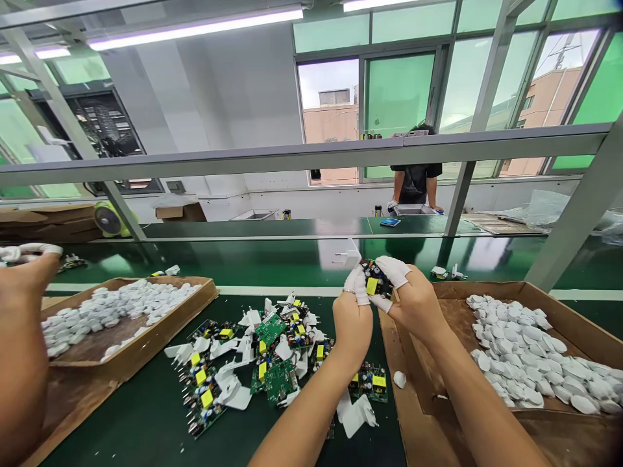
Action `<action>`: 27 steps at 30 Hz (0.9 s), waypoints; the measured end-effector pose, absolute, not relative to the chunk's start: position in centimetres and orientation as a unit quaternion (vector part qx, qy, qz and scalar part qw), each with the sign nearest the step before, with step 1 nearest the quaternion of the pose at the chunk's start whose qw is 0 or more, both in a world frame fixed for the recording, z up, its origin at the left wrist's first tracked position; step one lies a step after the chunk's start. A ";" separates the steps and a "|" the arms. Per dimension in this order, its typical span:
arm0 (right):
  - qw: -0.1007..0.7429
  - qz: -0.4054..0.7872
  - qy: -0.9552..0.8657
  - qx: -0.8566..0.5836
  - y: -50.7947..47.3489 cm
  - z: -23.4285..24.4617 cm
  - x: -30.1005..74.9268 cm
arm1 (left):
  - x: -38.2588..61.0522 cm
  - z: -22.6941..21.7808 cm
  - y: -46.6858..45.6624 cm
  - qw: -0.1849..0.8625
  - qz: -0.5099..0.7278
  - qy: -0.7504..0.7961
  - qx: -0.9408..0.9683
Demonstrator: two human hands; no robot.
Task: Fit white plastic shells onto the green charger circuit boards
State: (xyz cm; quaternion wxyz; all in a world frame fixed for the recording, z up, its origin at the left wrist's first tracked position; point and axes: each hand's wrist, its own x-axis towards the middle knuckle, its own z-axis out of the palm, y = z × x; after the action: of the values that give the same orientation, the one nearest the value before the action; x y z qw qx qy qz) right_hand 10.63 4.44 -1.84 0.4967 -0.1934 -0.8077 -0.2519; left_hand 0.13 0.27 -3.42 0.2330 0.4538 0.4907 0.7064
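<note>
My left hand (pixel 351 319) and my right hand (pixel 415 299) are raised together over the green belt (pixel 146 415), both wearing white fingertip covers. Their fingers are closed on one small circuit board (pixel 374 280) with a yellow part, pinched from either side. A white plug piece (pixel 348 255) sticks up at the board's far left end, touching it. Below my hands lies a pile of circuit boards and white plug pieces (pixel 263 357).
A cardboard tray of white caps (pixel 530 357) sits at the right, another cardboard tray (pixel 117 311) at the left. Another person's arm (pixel 22 337) reaches in at the far left. A person in black (pixel 416 181) stands behind the far counter. Metal frame bars cross overhead.
</note>
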 end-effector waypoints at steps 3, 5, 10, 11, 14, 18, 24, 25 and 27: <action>0.502 -0.246 -0.807 -0.189 4.5 -1.9 10.6 | 0.4 -3.4 -0.2 0.197 0.680 0.545 0.448; 0.509 -0.240 -0.805 -0.187 4.7 -2.0 10.7 | 0.2 -3.1 -0.4 0.178 0.652 0.567 0.470; 0.515 -0.209 -0.807 -0.200 4.9 -1.9 11.4 | -1.8 -1.8 0.2 0.289 0.622 0.447 0.575; 0.515 -0.203 -0.808 -0.200 4.7 -1.8 11.5 | -2.2 -1.6 0.3 0.339 0.622 0.407 0.577; 0.505 -0.227 -0.809 -0.196 4.3 -1.6 11.3 | -2.4 -1.7 0.6 0.409 0.634 0.352 0.554; 0.486 -0.261 -0.810 -0.199 4.7 -2.1 10.6 | -1.9 -2.5 1.2 0.275 0.631 0.471 0.552; 0.226 -0.080 -0.874 -0.423 9.2 -2.7 8.6 | -7.8 -2.1 2.9 0.191 0.574 0.575 0.550; 0.180 -0.053 -0.869 -0.458 10.3 -2.8 8.2 | -9.2 -1.7 2.7 0.187 0.601 0.570 0.528; 0.130 -0.034 -0.858 -0.496 12.9 -3.3 7.2 | -11.8 -1.1 1.5 0.186 0.693 0.533 0.448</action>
State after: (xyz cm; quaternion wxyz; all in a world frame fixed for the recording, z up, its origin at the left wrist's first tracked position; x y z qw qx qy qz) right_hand 7.21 12.90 -3.32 0.1301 -0.4956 -0.8581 -0.0337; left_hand -11.82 1.53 -1.05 0.1864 0.4480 0.5326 0.6934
